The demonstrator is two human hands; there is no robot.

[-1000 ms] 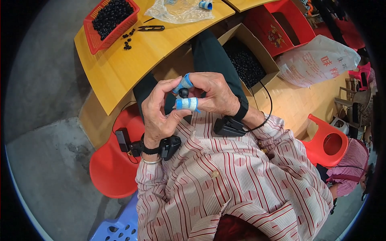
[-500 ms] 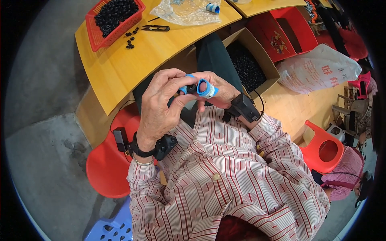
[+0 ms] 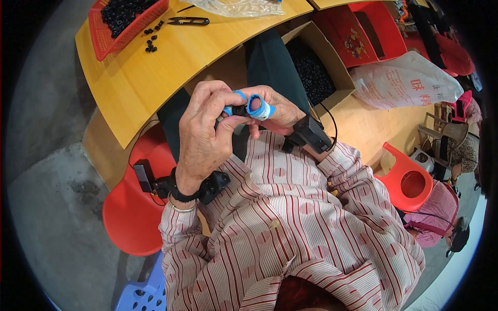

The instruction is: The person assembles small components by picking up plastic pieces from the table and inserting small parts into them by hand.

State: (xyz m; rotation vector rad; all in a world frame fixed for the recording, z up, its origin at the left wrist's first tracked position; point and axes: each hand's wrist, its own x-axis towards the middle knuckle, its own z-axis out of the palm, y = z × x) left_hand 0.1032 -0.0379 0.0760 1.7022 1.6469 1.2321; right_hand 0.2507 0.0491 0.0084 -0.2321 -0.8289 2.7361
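My hands meet above my lap, just off the table's near edge. Between the fingertips is a small black ring-like piece [image 3: 238,110], mostly covered by fingers. My left hand [image 3: 204,132] is closed, pinching it from the left side with thumb and fingers. My right hand [image 3: 282,114] is closed against its other side, the thumb bent toward it. Blue tape [image 3: 263,110] wraps the right thumb, leaving its tip bare. More blue wrapping shows among the fingers at the black piece. Both wrists carry black strapped devices.
On the yellow table [image 3: 140,88] stand a red basket [image 3: 98,41] of black pieces, several loose pieces [image 3: 150,45], and black thread snips [image 3: 188,21]. A cardboard box [image 3: 340,101] of black pieces, a red box [image 3: 337,31] and a plastic bag [image 3: 399,85] lie to the right.
The whole view has shifted, so the table and basket sit further left and up in the picture. My hands stay together on the black piece, with only slight finger movement.
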